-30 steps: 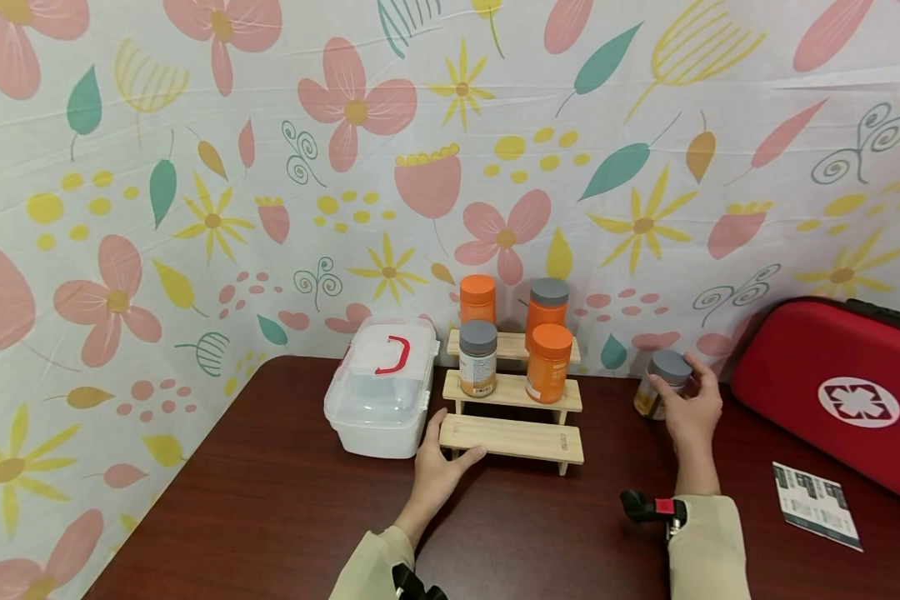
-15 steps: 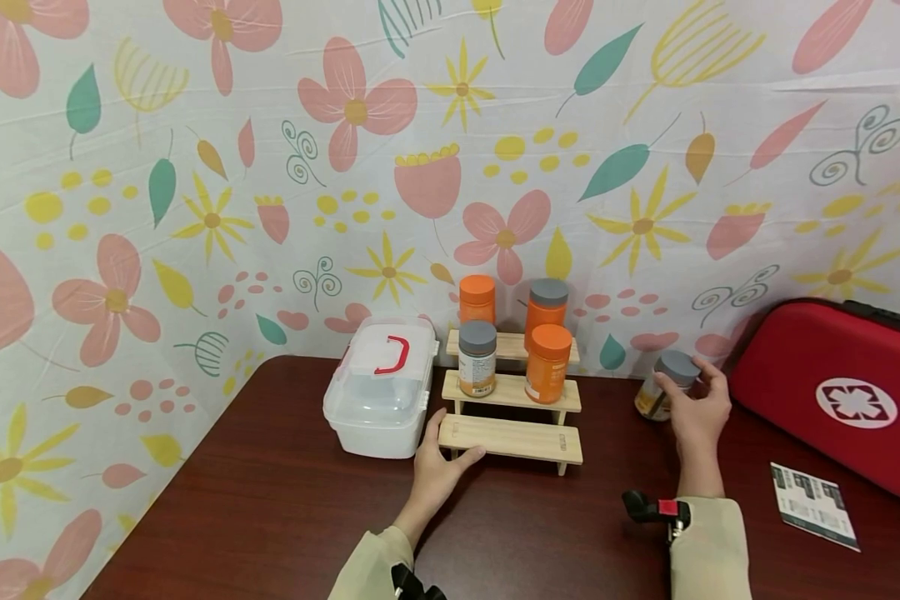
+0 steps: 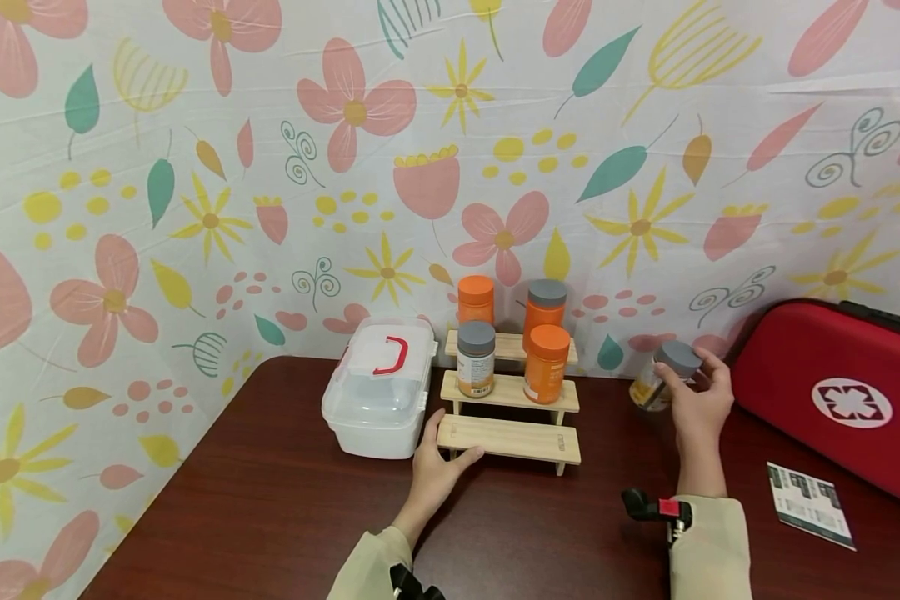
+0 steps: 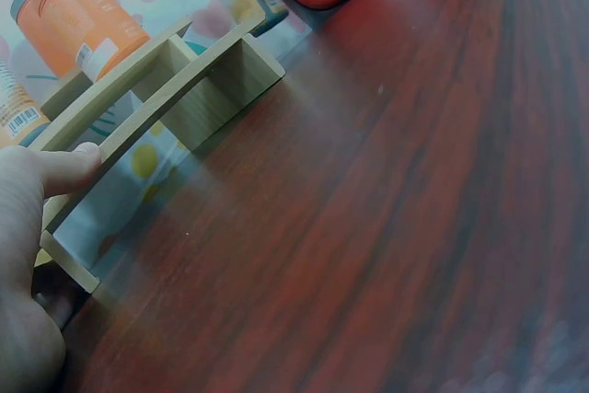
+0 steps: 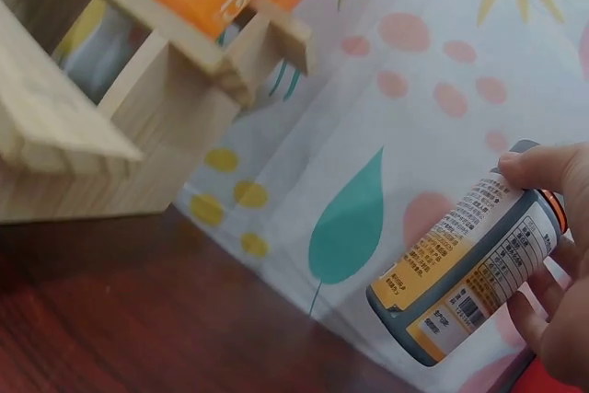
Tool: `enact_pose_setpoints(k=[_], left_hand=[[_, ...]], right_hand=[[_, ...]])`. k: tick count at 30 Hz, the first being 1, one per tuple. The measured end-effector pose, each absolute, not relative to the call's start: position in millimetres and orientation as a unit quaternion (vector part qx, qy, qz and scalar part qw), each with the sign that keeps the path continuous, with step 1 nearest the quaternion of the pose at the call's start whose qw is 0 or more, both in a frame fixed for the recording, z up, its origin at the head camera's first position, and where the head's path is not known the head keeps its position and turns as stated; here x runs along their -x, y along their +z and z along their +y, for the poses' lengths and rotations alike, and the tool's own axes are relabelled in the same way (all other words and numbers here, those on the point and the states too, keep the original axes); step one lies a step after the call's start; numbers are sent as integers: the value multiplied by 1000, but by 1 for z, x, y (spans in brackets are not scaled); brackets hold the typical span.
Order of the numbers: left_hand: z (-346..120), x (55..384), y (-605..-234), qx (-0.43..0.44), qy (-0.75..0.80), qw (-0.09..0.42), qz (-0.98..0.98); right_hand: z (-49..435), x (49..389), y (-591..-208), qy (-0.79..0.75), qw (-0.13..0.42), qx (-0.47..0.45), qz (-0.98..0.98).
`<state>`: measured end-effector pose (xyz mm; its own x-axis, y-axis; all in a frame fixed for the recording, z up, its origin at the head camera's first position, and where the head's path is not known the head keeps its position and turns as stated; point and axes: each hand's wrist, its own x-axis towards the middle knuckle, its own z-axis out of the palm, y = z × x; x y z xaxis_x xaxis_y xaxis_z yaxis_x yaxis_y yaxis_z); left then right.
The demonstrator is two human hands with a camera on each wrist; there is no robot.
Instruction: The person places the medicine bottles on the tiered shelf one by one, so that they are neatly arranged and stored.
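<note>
My right hand (image 3: 701, 408) holds a grey-lidded jar (image 3: 651, 390) between thumb and fingers, right of a three-step wooden rack (image 3: 510, 439). The jar leans, lid to the right, and in the right wrist view the labelled jar (image 5: 460, 273) appears off the table. My left hand (image 3: 433, 471) grips the left end of the rack's lowest step, thumb (image 4: 69, 167) on its front edge. On the middle step stand a grey-lidded jar (image 3: 476, 367) and an orange jar (image 3: 546, 371). The top step bears an orange-lidded jar (image 3: 476, 296) and a grey-lidded orange jar (image 3: 546, 308).
A white box (image 3: 378, 421) with a clear lid and red handle stands left of the rack. At the right lie a red case (image 3: 787, 367) with a white emblem and a printed card (image 3: 810, 504). Floral cloth (image 3: 270, 208) hangs behind the dark red-brown table (image 3: 540, 533).
The jar in my right hand has tilted further, its lid swinging right, and has risen slightly. My left hand and the rack have stayed put.
</note>
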<state>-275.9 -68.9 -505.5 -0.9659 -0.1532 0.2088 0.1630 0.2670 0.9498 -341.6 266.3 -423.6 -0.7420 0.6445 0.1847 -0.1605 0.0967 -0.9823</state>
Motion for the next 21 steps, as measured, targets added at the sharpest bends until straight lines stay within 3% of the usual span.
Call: enact_pose_setpoints(k=[21], left_hand=[[-69,277,-505,0,-607,126,-785]], right_hand=[[247,325,-386,690,313,98,-645]])
